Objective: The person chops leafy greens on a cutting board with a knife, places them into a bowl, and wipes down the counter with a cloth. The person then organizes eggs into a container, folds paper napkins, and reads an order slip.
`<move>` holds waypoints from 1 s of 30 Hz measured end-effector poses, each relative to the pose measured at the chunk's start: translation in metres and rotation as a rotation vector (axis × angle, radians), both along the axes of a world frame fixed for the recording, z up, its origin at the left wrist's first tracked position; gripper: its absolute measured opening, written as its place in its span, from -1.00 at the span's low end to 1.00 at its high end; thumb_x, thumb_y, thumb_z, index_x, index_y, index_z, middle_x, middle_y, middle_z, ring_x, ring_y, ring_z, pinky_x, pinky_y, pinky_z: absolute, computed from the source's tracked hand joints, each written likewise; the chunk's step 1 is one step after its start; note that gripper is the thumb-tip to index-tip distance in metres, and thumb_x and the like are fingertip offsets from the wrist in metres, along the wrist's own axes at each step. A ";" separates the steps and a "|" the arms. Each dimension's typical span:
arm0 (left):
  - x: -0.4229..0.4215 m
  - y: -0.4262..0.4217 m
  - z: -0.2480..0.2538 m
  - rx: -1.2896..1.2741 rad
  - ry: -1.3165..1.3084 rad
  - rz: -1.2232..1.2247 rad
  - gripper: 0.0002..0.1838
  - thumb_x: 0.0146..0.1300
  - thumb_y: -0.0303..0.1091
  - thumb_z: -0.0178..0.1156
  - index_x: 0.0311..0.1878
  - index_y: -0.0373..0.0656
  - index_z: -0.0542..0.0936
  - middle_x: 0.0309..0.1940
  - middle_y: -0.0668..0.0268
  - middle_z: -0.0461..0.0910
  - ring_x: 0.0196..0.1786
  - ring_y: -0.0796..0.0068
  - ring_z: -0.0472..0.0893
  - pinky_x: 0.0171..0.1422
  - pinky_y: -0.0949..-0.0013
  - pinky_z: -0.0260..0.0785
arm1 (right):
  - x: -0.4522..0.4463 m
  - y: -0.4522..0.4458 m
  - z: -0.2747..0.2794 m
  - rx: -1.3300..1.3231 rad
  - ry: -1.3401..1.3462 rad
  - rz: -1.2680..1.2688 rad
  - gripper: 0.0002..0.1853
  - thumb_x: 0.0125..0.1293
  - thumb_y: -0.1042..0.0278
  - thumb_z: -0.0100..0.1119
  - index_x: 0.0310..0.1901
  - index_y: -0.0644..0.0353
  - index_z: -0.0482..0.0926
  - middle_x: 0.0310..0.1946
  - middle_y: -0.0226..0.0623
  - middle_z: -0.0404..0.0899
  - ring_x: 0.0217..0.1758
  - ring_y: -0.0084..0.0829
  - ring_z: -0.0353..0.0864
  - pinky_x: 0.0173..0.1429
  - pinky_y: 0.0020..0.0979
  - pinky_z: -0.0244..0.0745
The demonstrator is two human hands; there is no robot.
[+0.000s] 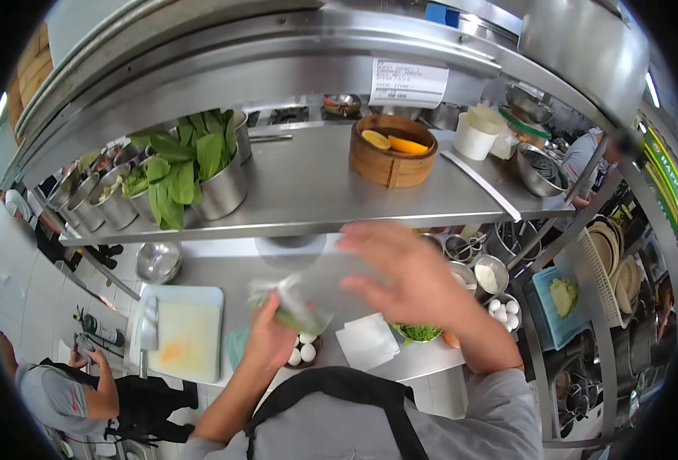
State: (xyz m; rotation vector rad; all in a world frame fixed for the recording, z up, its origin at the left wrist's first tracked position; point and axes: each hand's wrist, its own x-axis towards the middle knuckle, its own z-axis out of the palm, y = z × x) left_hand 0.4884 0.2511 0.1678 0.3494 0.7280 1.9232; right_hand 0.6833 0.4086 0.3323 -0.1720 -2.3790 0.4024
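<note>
My left hand (272, 331) is closed around a clear plastic bag (299, 305) with something green inside, blurred by motion. The bag is above the steel counter, over a small bowl of white eggs (303, 350). My right hand (404, 264) is raised to the right of the bag, just below the upper shelf's edge. Its thumb stands apart from the fingers, and I see nothing in it, though it is smeared by motion. Under my right forearm lie white paper sheets (367, 342) and a bowl of chopped greens (418, 333).
A cutting board (193, 330) with a knife (149, 326) lies left, near a metal bowl (159, 262). On the upper shelf (293, 184) stand leafy greens (185, 165) and a wooden steamer (393, 169) with orange pieces. More eggs (504, 313) sit right. One person (70, 399) stands lower left.
</note>
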 end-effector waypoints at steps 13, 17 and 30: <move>-0.045 -0.146 -0.110 -0.522 -0.103 0.290 -0.64 0.37 -0.18 0.40 0.12 -0.11 0.60 -0.16 0.26 0.71 -0.24 0.27 0.71 -0.26 0.19 0.61 | -0.064 0.214 0.055 -0.246 -0.455 -0.248 -0.35 0.46 0.02 0.37 0.52 0.06 0.55 0.27 -0.14 0.73 0.30 -0.24 0.69 0.41 -0.29 0.52; -0.036 -0.145 -0.109 -0.510 -0.114 0.302 -0.65 0.38 -0.22 0.39 0.12 -0.12 0.60 -0.18 0.24 0.71 -0.25 0.27 0.72 -0.25 0.18 0.62 | -0.083 0.191 0.072 -0.174 -0.565 -0.213 -0.34 0.45 0.03 0.37 0.54 -0.02 0.53 0.23 -0.23 0.73 0.29 -0.27 0.67 0.38 -0.30 0.51; -0.017 -0.148 -0.114 -0.533 -0.106 0.295 -0.67 0.37 -0.22 0.43 0.08 -0.14 0.64 -0.16 0.25 0.75 -0.24 0.28 0.73 -0.17 0.13 0.64 | -0.096 0.210 0.061 -0.127 -0.500 -0.140 -0.39 0.29 0.30 0.48 0.38 0.14 0.61 0.09 -0.24 0.77 0.14 -0.32 0.71 0.35 -0.33 0.55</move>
